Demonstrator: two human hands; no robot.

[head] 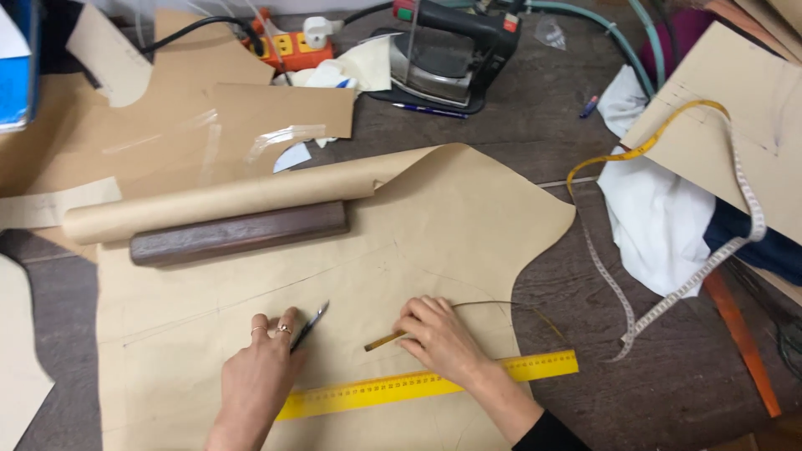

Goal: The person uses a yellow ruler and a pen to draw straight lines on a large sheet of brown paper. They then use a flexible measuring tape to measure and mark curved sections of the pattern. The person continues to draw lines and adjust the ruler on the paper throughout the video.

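My left hand (259, 372) grips a pen (310, 326) on the brown pattern paper (434, 225); my right hand (439, 338) presses a thin curved strip (388, 340) flat. I judge that some lines are drawn and the curve is unfinished.

A dark, worn wooden table (668, 392) fills nearly the whole view; its grain shows bare to the right of the hands and at the far edge. Beyond the hands, at the far side of the table, a heavy black iron (455, 50) stands on its rest, with an orange power strip (292, 48) just to its left and green hoses (622, 38) curving away to its right. Far left, a blue box (17, 67) sits at the table's corner. Light is even and soft, with faint shadows. No wall, floor or window is visible.
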